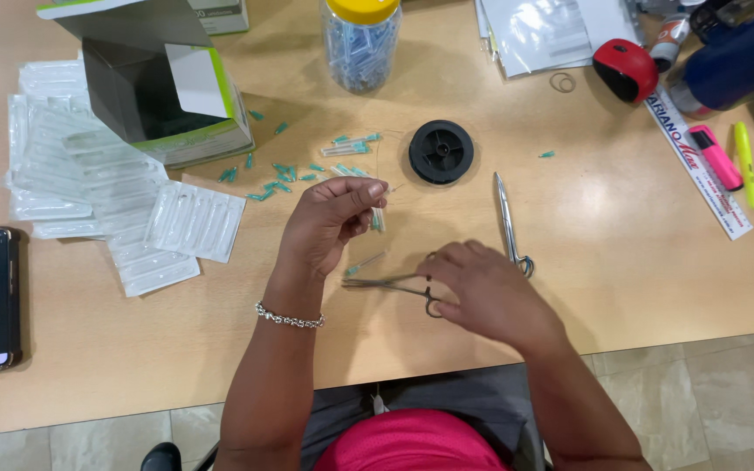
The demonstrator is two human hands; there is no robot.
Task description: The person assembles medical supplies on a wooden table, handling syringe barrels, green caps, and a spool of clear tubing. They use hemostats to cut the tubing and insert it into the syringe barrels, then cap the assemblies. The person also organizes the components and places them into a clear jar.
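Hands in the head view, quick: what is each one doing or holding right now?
Left hand: closed, fingertips pinching a thin clear needle with teal hub.
Right hand: closed on slim metal scissor-handled forceps lying across the wooden table.

Light wooden table [639, 262] filling most of the view, smooth and evenly lit, with soft shadows falling toward the near side. Beige tiled floor [700, 401] below its near edge, pale grout lines showing at the near left and near right.
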